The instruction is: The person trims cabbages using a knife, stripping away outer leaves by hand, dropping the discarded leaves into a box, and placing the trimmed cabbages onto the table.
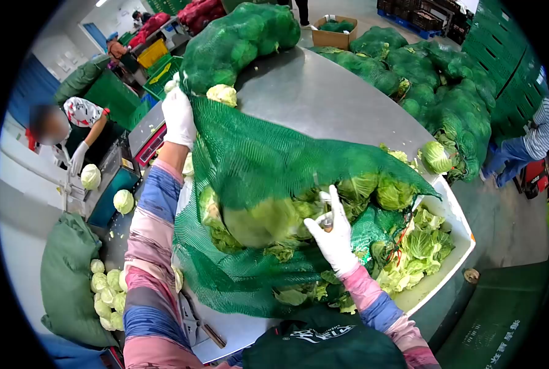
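A green mesh bag (268, 138) stretches across the metal table in front of me, with several cabbages (259, 221) showing through its netting. Raised at the far left, my left hand (179, 117) in a white glove is closed on the upper corner of this mesh bag. My right hand (336, 240), also gloved in white, is at the lower right of the bag, beside the cabbages. Its index finger points up and a small shiny metal thing (328, 224) shows between its fingers; the kind cannot be made out.
A white bin (462, 246) holding loose cabbage leaves (422, 246) stands at right. Full mesh sacks (244, 46) lie at the table's far end, and more sacks (434, 80) are piled behind. At left, a co-worker (87, 117) handles cabbages near a scale (148, 144).
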Motion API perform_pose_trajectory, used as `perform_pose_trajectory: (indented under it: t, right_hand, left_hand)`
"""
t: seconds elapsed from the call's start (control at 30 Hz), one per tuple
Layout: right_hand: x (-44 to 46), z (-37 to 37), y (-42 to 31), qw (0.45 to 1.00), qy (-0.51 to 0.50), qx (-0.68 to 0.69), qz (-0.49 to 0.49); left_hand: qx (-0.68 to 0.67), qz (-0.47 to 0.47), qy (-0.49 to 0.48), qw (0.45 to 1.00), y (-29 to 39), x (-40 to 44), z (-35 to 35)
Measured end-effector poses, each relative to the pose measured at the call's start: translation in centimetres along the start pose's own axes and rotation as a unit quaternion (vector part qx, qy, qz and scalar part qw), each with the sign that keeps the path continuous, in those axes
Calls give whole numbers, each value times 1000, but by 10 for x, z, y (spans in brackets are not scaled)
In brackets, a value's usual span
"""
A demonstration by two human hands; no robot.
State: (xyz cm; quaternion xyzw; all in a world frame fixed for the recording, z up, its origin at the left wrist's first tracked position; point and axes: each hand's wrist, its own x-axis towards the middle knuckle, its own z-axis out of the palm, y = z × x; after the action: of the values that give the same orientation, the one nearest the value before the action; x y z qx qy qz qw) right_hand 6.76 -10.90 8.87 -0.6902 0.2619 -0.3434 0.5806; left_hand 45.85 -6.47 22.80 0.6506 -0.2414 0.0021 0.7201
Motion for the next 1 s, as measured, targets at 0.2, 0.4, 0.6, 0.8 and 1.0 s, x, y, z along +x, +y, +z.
perform_pose_trajectory:
  t: [0.2,0.4,0.6,0.8,1.0]
  right_hand:
    - [-1,25,-1,992,-12,-112,-54]
    - [-107,-7,56,982,-9,-142,120]
    - [-114,-44,103,962,-12,-199,188]
    - [-113,-45,133,950,-39,-127,284]
    - [-110,-52,148,959,-63,-103,257]
  left_hand:
    - [336,-32,174,925,-129,104,-42]
    - [788,-119,-159,583,-325,117,-125]
    - [127,-342,19,931,-278,-8,-144]
    - [293,-107,-7,950,-134,-100,-232]
    - [471,-195,189,839,14,-363,-378]
